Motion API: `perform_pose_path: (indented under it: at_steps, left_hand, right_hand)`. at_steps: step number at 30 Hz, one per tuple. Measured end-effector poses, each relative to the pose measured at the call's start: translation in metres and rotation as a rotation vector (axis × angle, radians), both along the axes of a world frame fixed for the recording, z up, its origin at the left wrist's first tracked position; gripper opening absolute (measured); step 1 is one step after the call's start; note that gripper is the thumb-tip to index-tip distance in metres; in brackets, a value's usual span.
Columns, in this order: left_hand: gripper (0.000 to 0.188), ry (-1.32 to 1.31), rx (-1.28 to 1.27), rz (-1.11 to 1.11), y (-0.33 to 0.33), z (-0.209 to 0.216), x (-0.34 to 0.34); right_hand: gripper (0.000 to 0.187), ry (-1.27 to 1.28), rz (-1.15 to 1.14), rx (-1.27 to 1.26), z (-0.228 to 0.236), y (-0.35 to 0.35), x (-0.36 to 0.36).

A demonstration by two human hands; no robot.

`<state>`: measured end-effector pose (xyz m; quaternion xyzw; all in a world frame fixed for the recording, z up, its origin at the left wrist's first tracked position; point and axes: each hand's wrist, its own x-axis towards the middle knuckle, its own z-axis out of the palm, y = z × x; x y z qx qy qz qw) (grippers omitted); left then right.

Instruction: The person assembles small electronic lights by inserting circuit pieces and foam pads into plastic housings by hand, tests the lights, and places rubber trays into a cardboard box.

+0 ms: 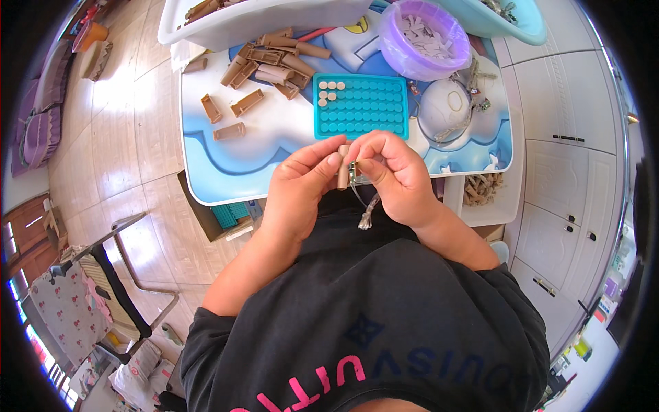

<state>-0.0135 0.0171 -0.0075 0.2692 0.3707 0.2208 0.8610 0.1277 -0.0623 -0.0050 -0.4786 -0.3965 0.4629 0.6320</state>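
My left hand [302,180] pinches a small tan plastic half-tube casing [342,174] upright at the near table edge. Close against it, my right hand [392,177] grips a small circuit board [353,170] with thumb and fingers. A thin clear wire bundle [368,211] dangles from the board in front of my dark shirt. Just beyond my hands lies a teal tray [395,130] of round pockets, with several beige round caps [332,86] at its far left corner. Loose tan casings [278,58] are heaped at the far left of the table.
A lilac-lined basin [391,58] of pale strips stands at the back right, beside a white dome-shaped object [439,110] with wires. A white bin [261,26] and a light-blue basin [511,31] border the far edge. Below right, a white tray [508,199] holds more tan pieces.
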Motion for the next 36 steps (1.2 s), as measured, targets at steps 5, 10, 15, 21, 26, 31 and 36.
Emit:
perform_pose_path:
  at_steps: [5,10,15,21,26,31,36]
  left_hand:
    - [0.038,0.036,0.107,-0.237,0.01,0.008,-0.007]
    - [0.042,-0.056,0.032,-0.27,0.011,0.007,-0.01]
    - [0.042,-0.166,-0.024,-0.233,0.009,0.01,-0.01]
    - [0.043,-0.199,-0.027,-0.225,0.008,0.01,-0.009]
    - [0.043,-0.206,-0.041,-0.23,0.007,0.011,-0.009]
    - [0.043,-0.192,-0.051,-0.23,0.008,0.011,-0.009]
    - [0.041,-0.199,-0.039,-0.239,0.007,0.012,-0.008]
  right_hand:
    - [0.006,-0.254,0.006,-0.01,-0.001,-0.002,0.006]
    - [0.008,-0.505,-0.077,0.06,0.011,0.002,0.011]
    - [0.009,-0.724,-0.135,0.064,0.017,0.006,0.019]
    - [0.011,-0.769,-0.162,0.104,0.019,0.006,0.017]
    - [0.012,-0.771,-0.171,0.116,0.018,0.007,0.016]
    - [0.012,-0.833,-0.19,0.156,0.021,0.008,0.016]
    - [0.013,-0.887,-0.19,0.155,0.021,0.01,0.016]
